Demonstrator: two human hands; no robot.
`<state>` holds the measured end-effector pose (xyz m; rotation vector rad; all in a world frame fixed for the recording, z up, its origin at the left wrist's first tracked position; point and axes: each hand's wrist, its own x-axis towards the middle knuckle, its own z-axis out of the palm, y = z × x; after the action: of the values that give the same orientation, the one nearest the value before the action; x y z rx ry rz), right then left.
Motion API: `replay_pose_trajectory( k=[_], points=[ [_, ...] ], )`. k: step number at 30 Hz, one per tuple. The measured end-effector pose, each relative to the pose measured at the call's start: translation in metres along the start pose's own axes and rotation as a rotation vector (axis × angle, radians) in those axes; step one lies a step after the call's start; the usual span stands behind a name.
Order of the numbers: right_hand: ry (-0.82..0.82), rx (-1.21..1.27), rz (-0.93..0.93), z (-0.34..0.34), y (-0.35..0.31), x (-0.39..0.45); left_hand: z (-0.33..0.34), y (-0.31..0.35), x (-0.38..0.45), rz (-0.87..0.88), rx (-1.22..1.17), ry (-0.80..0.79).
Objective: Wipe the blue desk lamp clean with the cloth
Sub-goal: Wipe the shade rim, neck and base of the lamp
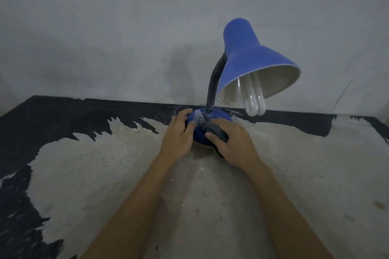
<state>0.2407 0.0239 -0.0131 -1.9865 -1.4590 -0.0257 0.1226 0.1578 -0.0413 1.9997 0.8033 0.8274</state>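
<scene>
While my left hand (177,133) grips the lamp base (202,126) on the worn table (210,206) and my right hand (233,143) presses the cloth (212,129) onto it, I judge an outward push could tip the top-heavy shade (250,59).

A: Blue desk lamp (250,59) stands upright at the counter's (210,206) far edge by a grey wall (147,17), shade tilted right, white bulb (254,99) poking out below.

B: Hands?

A: Left hand (179,132) curls round the left side of the lamp's base (219,114). Right hand (233,141) presses a dark grey cloth (212,128) onto the base's front.

B: Counter surface?

A: Black coating peeled, pale patches showing.
</scene>
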Motion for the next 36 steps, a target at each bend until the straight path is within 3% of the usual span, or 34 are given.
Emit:
replay_pose_trajectory(
  k=[5,10,13,16,21,29,36],
  points=[
    [-0.017,0.129,0.048,-0.013,0.003,0.001,0.000,-0.002,0.001,-0.017,-0.033,-0.003],
    [0.297,0.235,0.257,-0.035,0.013,0.005,0.000,-0.003,0.001,-0.028,-0.054,-0.008],
    [0.378,0.244,0.277,-0.038,0.016,0.006,0.001,-0.001,0.000,-0.041,-0.043,-0.016],
    [0.283,0.220,0.244,-0.021,0.008,0.012,0.001,0.000,-0.001,-0.046,-0.040,-0.010],
    [0.125,0.003,0.035,0.017,0.004,0.017,0.000,-0.001,-0.002,-0.040,-0.054,-0.018],
    [0.179,-0.078,-0.060,0.016,0.004,0.005,0.000,-0.004,-0.001,0.019,0.032,-0.032],
    [0.272,-0.152,-0.001,0.013,-0.004,0.001,0.002,-0.008,0.002,0.041,0.055,0.002]
  ],
)
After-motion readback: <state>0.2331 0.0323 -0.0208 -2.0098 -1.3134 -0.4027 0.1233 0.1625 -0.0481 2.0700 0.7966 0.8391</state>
